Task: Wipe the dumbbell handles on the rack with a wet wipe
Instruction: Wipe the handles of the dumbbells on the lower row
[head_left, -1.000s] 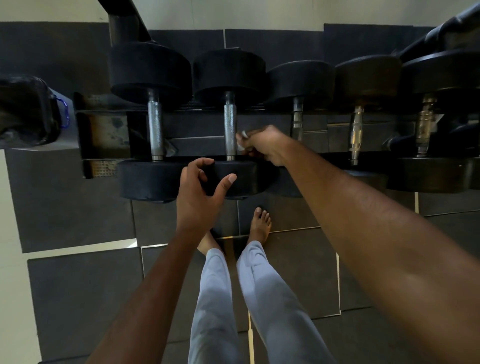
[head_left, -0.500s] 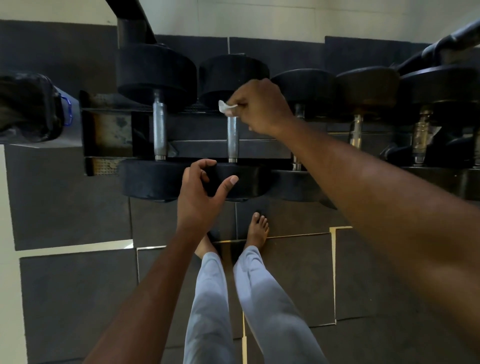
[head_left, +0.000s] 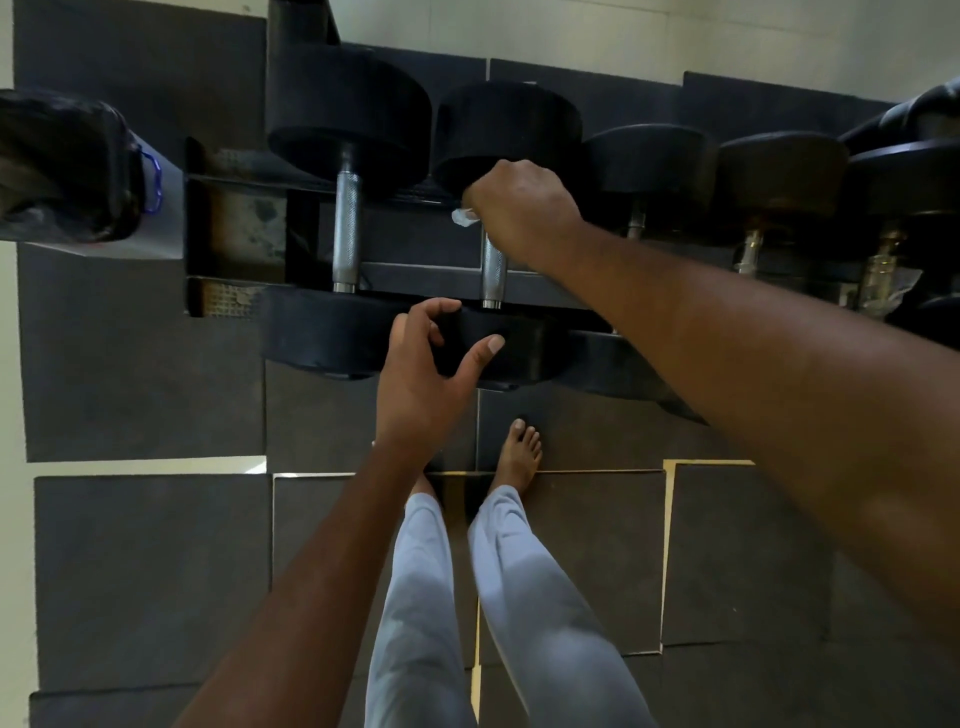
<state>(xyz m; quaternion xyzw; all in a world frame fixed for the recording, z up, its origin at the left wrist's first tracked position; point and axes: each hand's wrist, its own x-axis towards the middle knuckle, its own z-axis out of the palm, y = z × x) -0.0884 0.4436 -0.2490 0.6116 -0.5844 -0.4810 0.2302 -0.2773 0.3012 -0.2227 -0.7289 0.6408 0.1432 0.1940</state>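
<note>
Dark rubber floor tiles (head_left: 156, 571) with pale seams run under your bare feet, and a pale wall rises behind the rack (head_left: 244, 228). On the rack sits a row of black dumbbells with metal handles pointing toward you. Your right hand (head_left: 524, 208) is clenched around the far end of the second handle (head_left: 492, 280), just under its far weight, and it pinches the wipe (head_left: 464, 216), whose white corner sticks out to the left of your knuckles. Your left hand (head_left: 426, 384) hovers at the near weight (head_left: 509, 348) of the same dumbbell, fingers loosely curled, thumb out, grasping nothing. The first handle (head_left: 347, 228) on the left stands bare beside it.
</note>
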